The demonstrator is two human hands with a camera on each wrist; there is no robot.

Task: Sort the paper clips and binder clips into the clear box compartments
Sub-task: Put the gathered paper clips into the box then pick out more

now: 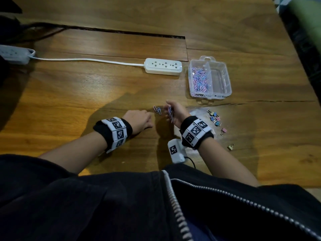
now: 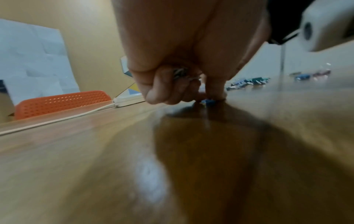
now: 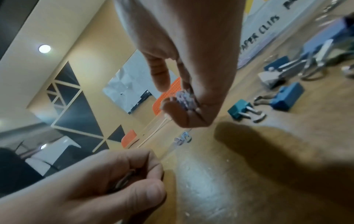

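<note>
My right hand is raised a little off the wooden table and grips a bunch of pastel paper clips, seen close up as the bunch. My left hand lies low on the table with fingers curled round a few paper clips, one fingertip touching a blue clip on the wood. Two or three loose paper clips lie between my hands. The clear box stands beyond my right hand; its left compartment holds many paper clips, its right one looks bare.
Several coloured binder clips lie right of my right hand, with a pink one and a gold one nearer me. A white power strip and its cord lie left of the box. A second strip is at far left.
</note>
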